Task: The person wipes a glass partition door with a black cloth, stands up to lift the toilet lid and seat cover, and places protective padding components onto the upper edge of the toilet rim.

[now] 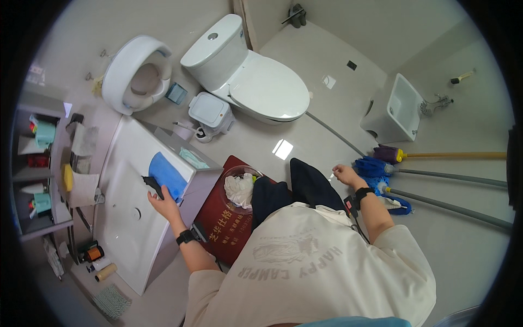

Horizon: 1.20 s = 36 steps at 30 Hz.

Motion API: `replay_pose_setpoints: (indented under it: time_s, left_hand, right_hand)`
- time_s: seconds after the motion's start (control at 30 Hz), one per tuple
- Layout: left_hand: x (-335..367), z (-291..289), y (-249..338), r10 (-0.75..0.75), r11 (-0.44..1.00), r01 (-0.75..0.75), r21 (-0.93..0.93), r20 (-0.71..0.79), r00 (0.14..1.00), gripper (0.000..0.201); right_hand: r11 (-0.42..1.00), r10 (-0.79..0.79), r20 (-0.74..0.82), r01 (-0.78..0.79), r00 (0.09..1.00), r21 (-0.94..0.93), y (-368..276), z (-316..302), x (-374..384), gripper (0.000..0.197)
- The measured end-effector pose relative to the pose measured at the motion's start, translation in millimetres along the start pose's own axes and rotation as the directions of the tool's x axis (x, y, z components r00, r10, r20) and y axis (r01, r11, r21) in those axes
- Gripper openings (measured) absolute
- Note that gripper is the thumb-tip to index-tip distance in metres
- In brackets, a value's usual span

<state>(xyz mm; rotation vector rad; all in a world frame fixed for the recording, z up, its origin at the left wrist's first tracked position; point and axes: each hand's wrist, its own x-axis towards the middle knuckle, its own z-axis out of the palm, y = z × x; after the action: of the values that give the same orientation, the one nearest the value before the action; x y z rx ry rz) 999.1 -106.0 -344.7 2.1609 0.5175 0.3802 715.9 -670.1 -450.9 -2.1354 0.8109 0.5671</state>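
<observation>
My left hand (165, 207) reaches over the white washbasin (121, 212) with its fingers closed on a thin black object (152, 186), whose exact kind I cannot make out. Right behind it a blue cloth (167, 173) lies over the basin's rim. My right hand (346, 175) is held out to the right above the floor, near my knee. Its fingers are loosely curled in, and nothing shows in them. Both wrists wear black straps.
A pale green cloth (193, 158) lies on the basin's corner. Beside me a bin with a white bag (238, 191) stands on a red mat (218, 229). Ahead are a toilet (269, 87) and a small lidded bin (210, 109). Several mops (376, 166) lean at right near a mop sink (400, 109).
</observation>
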Motion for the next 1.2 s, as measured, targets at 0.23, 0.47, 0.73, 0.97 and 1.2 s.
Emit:
replay_pose_setpoints:
  time_s: [0.23, 0.47, 0.73, 0.97, 1.2]
  left_hand:
    - [-66, 32, 84, 0.345, 0.918, -0.313, 0.241, -0.101, 0.933, 0.042]
    - [-143, 166, 123, 0.184, 0.946, -0.297, 0.134, 0.531, 0.827, 0.02]
    - [-159, 265, 211, 0.143, 0.933, -0.314, 0.176, 0.619, 0.773, 0.021]
    - [-152, 295, 210, 0.038, 0.934, -0.253, 0.25, 0.638, 0.769, 0.022]
    - [-152, 342, 185, 0.011, 0.954, -0.232, 0.192, 0.748, 0.663, 0.022]
  right_hand:
    - [0.946, 0.007, 0.019, -0.013, 1.0, 0.325, -30, -42, 82, 0.025]
    - [0.946, -0.034, 0.1, 0.0, 0.994, 0.323, -50, -85, 207, 0.023]
    - [0.982, -0.078, 0.094, 0.06, 0.993, 0.18, -34, -154, 293, 0.023]
    - [0.854, 0.183, 0.24, -0.275, 0.953, 0.442, -24, -177, 308, 0.028]
    - [0.754, 0.252, 0.311, -0.388, 0.916, 0.531, -29, -126, 336, 0.026]
